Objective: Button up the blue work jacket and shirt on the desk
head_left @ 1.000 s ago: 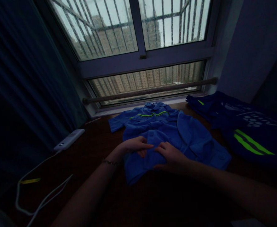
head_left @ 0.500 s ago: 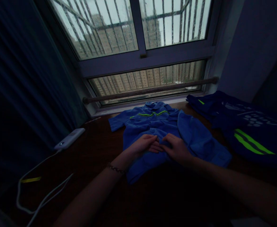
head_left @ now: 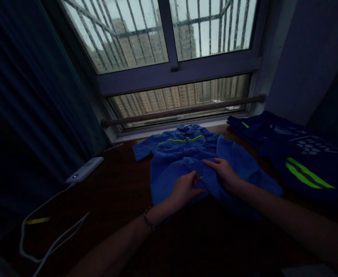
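Observation:
A blue short-sleeved shirt (head_left: 171, 169) with yellow-green piping across the chest lies front up, its collar toward the window. Over its lower front, my left hand (head_left: 186, 187) is at the edge of the front opening, fingers curled against the cloth and the thumb apart from them. My right hand (head_left: 225, 173) grips the right-hand front panel near the opening, index finger stretched along it. That panel is partly raised and folded. A small pale spot, perhaps a button, shows by the left fingertips. The right thumb is hidden.
Dark blue clothing (head_left: 310, 154) with bright green stripes lies at the right. On the left are a white power strip (head_left: 85, 169), its white cable (head_left: 23, 234) and a yellow strip (head_left: 37, 220). A barred window (head_left: 174, 80) and a curtain (head_left: 36, 92) stand behind the dark wooden surface (head_left: 119, 184).
My hands were close together at the shirt's lower front. The right has moved up and right, the left slightly down, and the lower front cloth has shifted and lifted between them.

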Action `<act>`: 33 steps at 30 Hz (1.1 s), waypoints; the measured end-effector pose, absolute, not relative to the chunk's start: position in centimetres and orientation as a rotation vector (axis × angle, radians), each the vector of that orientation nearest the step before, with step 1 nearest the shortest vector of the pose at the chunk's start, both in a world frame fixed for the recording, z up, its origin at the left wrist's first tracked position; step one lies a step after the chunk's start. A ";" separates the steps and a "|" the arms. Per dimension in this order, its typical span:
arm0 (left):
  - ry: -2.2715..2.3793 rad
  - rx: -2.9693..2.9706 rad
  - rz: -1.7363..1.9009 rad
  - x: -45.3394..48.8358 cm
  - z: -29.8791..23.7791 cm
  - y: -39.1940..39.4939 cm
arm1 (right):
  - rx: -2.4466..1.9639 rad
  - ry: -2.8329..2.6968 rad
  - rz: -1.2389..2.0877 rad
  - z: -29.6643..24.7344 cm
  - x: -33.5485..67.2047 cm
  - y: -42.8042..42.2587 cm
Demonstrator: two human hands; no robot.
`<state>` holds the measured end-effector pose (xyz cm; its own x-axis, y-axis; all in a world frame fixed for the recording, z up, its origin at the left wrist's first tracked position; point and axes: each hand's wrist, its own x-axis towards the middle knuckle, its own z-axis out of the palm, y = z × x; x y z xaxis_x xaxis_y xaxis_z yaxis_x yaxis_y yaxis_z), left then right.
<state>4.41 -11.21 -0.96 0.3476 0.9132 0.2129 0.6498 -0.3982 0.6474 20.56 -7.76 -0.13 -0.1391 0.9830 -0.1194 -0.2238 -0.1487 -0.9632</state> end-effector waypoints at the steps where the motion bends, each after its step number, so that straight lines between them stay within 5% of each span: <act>1: 1.372 2.191 0.787 4.5 -1.1 -11.3 | -1.039 -1.032 1.512 0.0 20.7 -7.6; 12: 1.274 2.108 0.701 4.7 -0.4 -11.3 | -0.942 -1.132 1.617 1.4 20.4 -8.5; 21: 1.102 1.698 0.366 2.5 3.1 -11.0 | -0.968 -1.624 1.367 1.8 20.1 -9.4; 33: 1.252 1.832 0.485 2.7 4.1 -11.4 | -1.018 -1.858 1.150 1.4 19.4 -9.9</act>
